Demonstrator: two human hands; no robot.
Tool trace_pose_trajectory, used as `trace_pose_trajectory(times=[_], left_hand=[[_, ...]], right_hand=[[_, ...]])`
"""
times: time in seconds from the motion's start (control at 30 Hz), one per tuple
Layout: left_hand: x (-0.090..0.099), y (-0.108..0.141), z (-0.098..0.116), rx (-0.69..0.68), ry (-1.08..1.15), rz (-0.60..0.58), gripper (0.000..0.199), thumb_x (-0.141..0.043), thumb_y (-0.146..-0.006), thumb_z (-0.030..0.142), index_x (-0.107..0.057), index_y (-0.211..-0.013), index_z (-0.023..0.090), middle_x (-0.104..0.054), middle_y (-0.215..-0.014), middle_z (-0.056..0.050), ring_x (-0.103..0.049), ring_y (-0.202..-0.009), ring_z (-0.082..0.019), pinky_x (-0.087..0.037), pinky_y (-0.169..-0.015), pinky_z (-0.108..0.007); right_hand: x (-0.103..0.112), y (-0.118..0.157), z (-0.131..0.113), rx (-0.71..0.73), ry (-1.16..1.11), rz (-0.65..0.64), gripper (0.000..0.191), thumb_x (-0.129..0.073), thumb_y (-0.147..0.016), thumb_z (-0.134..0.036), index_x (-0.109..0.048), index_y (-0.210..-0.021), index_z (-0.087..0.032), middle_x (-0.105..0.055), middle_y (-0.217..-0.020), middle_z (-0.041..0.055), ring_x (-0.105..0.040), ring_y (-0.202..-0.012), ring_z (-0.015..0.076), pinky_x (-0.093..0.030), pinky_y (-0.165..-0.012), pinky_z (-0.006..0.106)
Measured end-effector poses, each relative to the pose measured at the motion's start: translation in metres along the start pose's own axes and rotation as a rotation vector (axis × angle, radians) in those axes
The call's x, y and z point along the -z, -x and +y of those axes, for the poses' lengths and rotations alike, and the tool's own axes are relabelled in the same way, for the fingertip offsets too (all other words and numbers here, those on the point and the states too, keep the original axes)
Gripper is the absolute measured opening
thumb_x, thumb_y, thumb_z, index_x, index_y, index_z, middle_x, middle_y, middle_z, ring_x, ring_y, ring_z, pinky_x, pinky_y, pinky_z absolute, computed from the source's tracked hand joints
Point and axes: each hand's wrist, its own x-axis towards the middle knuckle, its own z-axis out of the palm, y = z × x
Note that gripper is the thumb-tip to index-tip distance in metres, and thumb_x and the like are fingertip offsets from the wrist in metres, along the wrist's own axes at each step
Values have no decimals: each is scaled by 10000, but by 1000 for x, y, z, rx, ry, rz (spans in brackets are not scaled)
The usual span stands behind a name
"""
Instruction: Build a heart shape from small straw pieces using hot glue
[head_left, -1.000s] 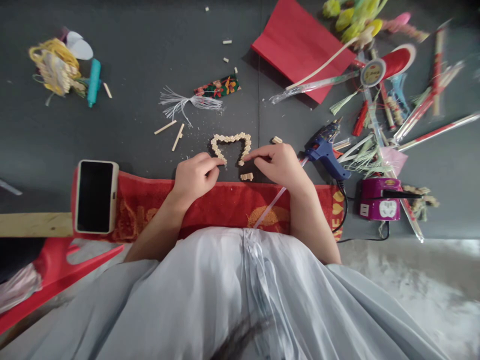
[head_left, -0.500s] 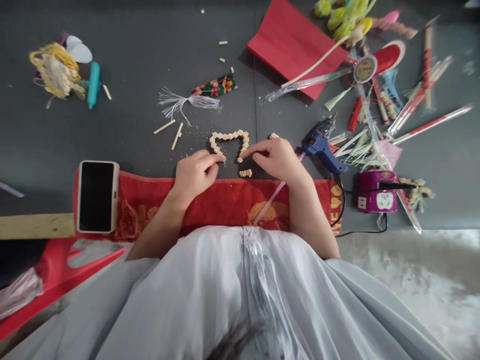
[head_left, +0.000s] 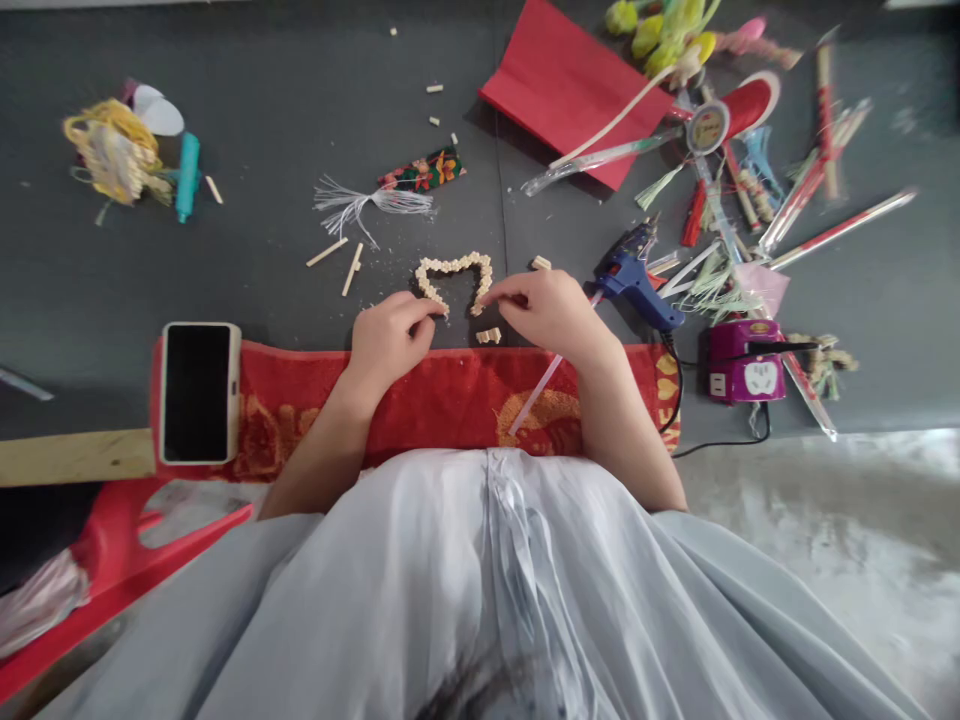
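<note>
A pale zigzag outline (head_left: 453,265) made of small cream pieces lies on the dark table, its two lower ends apart. My left hand (head_left: 394,338) is closed, thumb and forefinger pinched at the outline's left end. At the right end, my right hand (head_left: 546,312) reaches in with its forefinger stretched out and touching; the thumb stays apart from it. Just below the gap lies a short cream ridged piece (head_left: 488,336). Another small cream piece (head_left: 541,263) sits beyond my right hand, partly hidden by it.
A blue glue gun (head_left: 637,285) lies right of my right hand, its cord running to a purple power socket (head_left: 744,365). Red paper (head_left: 562,85), a red ribbon spool (head_left: 750,103) and craft bits crowd the right. A phone-like device (head_left: 199,393) rests on the red towel (head_left: 450,405).
The whole view has shifted slightly, with the right-side things sliding left and up. My hands keep nearly the same places at the outline's ends.
</note>
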Motion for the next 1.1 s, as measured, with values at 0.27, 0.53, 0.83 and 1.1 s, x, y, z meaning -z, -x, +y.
trace_pose_trajectory(times=[0.27,0.53,0.83,1.1], left_hand=[[0,-2,-1,16,23,-7,329,-497,-860,167,-795,-973,247,-746,-877,-15,-639,-713,-140,-424,-658,-270],[-3,-1,-4,-7,39,-4,327,-500,-861,172,-787,-997,249,-762,-933,-13,-659,-756,-146,-445,-696,-271],[-5,-1,-6,-33,36,9,323,-496,-871,188,-785,-1002,249,-765,-931,-13,-682,-801,-162,-463,-714,-277],[-6,-1,-7,-38,28,-2,319,-493,-878,190,-774,-1018,249,-764,-958,-14,-686,-842,-171,-482,-738,-285]], right_hand=[[1,20,1,78,27,6,390,-515,-779,-105,-795,-1030,-211,-703,-763,16,-558,-660,135,-387,-663,259],[-19,35,19,277,83,73,371,-537,-788,-69,-760,-1056,-198,-665,-976,73,-629,-885,196,-493,-822,309],[-30,34,23,363,261,103,241,-525,-878,-163,-727,-1009,-157,-693,-969,98,-609,-899,224,-496,-831,338],[-42,37,16,259,313,180,230,-490,-887,-159,-720,-889,-157,-665,-863,99,-590,-826,219,-489,-800,339]])
